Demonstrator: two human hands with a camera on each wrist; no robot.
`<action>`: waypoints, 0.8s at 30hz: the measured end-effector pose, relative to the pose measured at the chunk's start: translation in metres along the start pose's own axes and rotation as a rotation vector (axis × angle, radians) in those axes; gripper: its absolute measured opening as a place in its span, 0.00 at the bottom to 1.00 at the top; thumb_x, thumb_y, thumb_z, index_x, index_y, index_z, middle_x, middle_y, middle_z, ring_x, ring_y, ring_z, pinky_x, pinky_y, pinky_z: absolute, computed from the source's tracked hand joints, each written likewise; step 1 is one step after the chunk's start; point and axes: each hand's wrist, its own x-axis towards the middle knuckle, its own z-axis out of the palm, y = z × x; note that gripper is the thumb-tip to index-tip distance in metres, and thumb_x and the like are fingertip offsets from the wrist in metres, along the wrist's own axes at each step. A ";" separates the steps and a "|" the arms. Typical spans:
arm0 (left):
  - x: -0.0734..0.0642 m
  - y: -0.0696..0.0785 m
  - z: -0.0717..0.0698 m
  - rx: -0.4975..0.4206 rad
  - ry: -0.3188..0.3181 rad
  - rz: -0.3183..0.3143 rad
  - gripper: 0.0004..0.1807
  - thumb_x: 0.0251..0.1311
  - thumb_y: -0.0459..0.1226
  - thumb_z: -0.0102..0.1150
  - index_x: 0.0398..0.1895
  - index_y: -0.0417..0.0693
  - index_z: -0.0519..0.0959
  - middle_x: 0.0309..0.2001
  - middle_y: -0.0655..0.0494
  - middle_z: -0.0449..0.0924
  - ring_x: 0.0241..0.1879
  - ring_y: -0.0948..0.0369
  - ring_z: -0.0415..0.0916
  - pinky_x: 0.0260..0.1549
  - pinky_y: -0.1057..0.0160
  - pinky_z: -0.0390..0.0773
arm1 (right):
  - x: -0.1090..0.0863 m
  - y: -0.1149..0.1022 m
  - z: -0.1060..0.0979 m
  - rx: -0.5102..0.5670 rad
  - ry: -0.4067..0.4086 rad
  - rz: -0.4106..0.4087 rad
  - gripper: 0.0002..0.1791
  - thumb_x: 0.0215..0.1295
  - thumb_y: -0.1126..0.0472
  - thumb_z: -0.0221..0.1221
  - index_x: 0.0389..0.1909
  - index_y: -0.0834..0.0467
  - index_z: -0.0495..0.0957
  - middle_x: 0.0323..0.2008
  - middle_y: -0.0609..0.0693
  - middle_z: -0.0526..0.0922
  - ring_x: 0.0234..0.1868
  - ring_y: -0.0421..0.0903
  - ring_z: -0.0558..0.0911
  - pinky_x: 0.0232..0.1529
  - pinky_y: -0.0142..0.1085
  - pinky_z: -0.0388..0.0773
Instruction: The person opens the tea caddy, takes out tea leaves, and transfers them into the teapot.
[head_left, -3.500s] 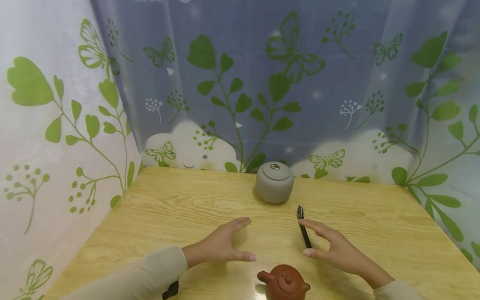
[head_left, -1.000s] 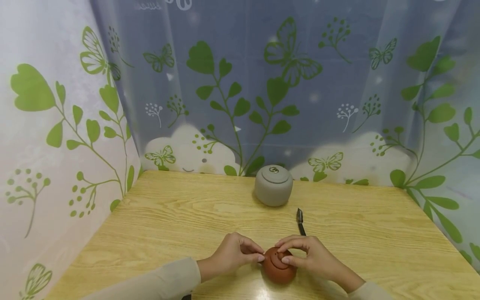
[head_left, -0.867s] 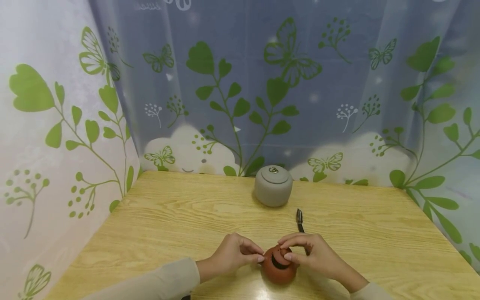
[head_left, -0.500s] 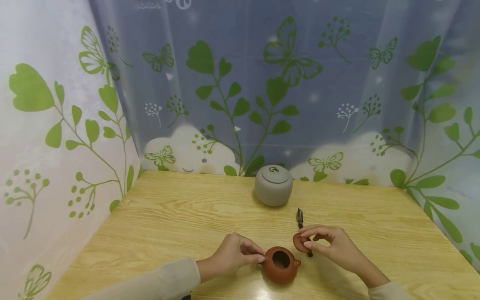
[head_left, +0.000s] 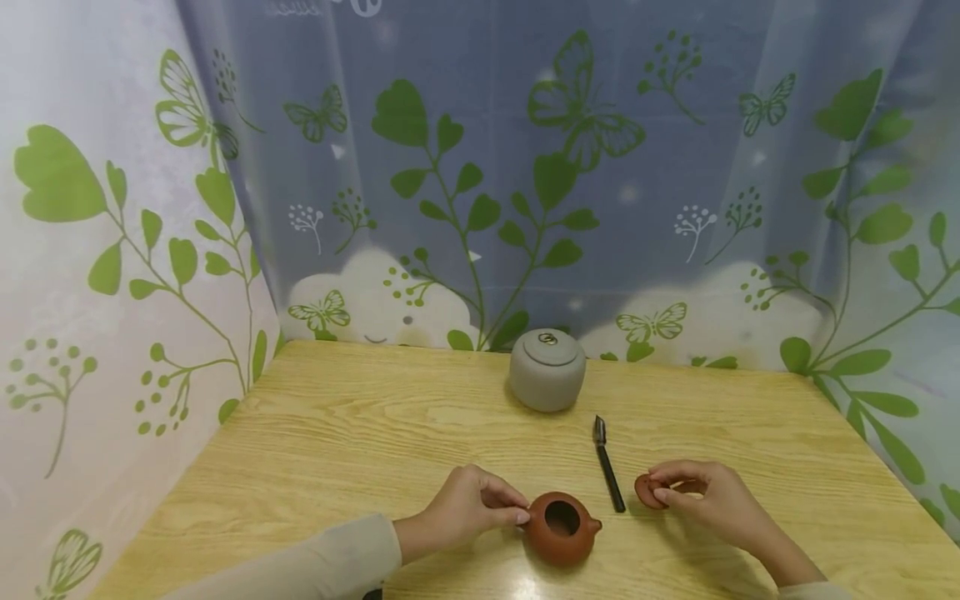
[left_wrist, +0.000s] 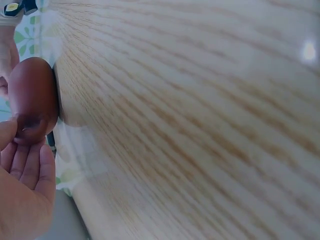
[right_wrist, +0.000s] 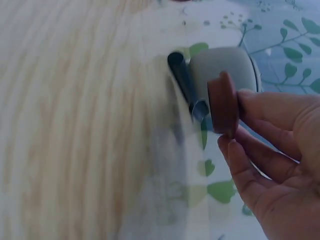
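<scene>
- Because the left hand [head_left: 463, 515] pinches its handle [left_wrist: 33, 131], the uncovered teapot [head_left: 562, 552] presumably sits steady on the table [head_left: 360, 433].
- The right hand [head_left: 716, 502] pinches the lid [head_left: 646, 492] aloft, apparently by its hidden knob.

In the head view a round, reddish-brown teapot [head_left: 558, 552] is sitting upright toward five o'clock, its dark mouth [head_left: 562, 518] gaping uncovered and its short spout [head_left: 596, 526] pointing toward three o'clock; the left hand [head_left: 467, 506] is pinching its nine o'clock side. The right hand [head_left: 712, 494] is holding the matching round lid [head_left: 645, 492], tilted, near the teapot's two o'clock.
</scene>
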 end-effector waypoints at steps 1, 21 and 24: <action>0.000 0.000 0.000 0.001 0.000 -0.001 0.04 0.53 0.35 0.69 0.33 0.46 0.88 0.32 0.56 0.87 0.31 0.68 0.83 0.32 0.73 0.80 | 0.000 0.002 -0.001 -0.004 -0.001 0.024 0.11 0.64 0.58 0.63 0.43 0.58 0.84 0.49 0.60 0.82 0.42 0.34 0.81 0.38 0.31 0.81; 0.002 -0.001 0.000 -0.009 -0.022 -0.015 0.04 0.54 0.32 0.68 0.34 0.44 0.87 0.34 0.53 0.87 0.33 0.65 0.84 0.34 0.73 0.79 | -0.001 0.020 -0.003 0.036 -0.083 0.099 0.15 0.61 0.60 0.65 0.43 0.67 0.81 0.41 0.57 0.84 0.38 0.35 0.82 0.40 0.30 0.81; 0.001 0.001 0.000 -0.007 -0.026 -0.014 0.04 0.54 0.33 0.69 0.33 0.44 0.88 0.34 0.54 0.87 0.33 0.66 0.83 0.34 0.73 0.79 | -0.001 0.020 -0.003 0.028 -0.082 0.103 0.15 0.61 0.60 0.64 0.43 0.67 0.81 0.41 0.57 0.84 0.38 0.34 0.82 0.40 0.29 0.81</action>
